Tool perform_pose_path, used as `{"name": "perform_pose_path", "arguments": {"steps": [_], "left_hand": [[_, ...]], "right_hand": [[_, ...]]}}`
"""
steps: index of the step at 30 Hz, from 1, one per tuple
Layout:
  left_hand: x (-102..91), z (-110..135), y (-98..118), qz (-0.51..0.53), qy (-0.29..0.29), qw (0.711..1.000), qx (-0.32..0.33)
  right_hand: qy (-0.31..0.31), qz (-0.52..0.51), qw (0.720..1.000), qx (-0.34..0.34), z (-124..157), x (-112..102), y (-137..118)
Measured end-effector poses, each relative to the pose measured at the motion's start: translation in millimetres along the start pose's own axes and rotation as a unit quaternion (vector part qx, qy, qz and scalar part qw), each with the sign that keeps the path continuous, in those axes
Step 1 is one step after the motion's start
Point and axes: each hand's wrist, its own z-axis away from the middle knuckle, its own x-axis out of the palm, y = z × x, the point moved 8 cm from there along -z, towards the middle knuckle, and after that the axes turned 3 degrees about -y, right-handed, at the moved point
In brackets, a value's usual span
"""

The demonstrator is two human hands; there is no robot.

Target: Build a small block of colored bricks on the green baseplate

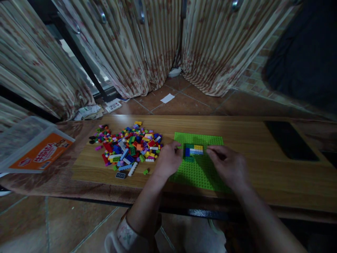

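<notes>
A bright green baseplate (202, 175) lies on the wooden board, with a small block of toy bricks (194, 150) in blue, green, yellow and white built on its upper half. Just left of that block, my left hand (170, 160) is over the plate's left edge, its fingers curled and pinched together. My right hand (231, 167) is on the other side, thumb and forefinger pinched close to the block's right end. What either pinch holds, if anything, is too small and dark to make out.
A heap of loose toy bricks (131, 146) spreads left of the plate. Beyond it stands a clear plastic tub (23, 130) with an orange label. A black phone-like slab (291, 140) lies on the wooden board (258, 140) at right. Striped curtains (158, 45) hang behind.
</notes>
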Motion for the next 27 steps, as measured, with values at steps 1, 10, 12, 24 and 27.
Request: {"name": "perform_pose_path", "arguments": {"steps": [1, 10, 12, 24, 27], "left_hand": [[-3.7, 0.1, 1.5, -0.011, 0.013, 1.0, -0.001], [-15.2, 12.1, 12.7, -0.182, 0.1, 0.978, -0.007], [-14.4, 13.2, 12.4, -0.196, 0.105, 0.975, -0.013], [-12.0, 21.8, 17.1, -0.187, 0.104, 0.977, -0.014], [-19.2, 23.1, 18.1, -0.16, 0.125, 0.979, -0.009]], "right_hand": [[0.022, 0.041, 0.999, 0.014, -2.9, -8.5, 5.6], [0.002, 0.224, 0.973, 0.047, -13.6, -11.7, 31.8], [-0.005, 0.203, 0.977, 0.06, -15.2, -10.1, 31.8], [-0.043, 0.137, 0.989, 0.038, -33.6, 4.5, 50.7], [-0.022, 0.138, 0.989, 0.041, -29.7, 1.6, 41.2]]}}
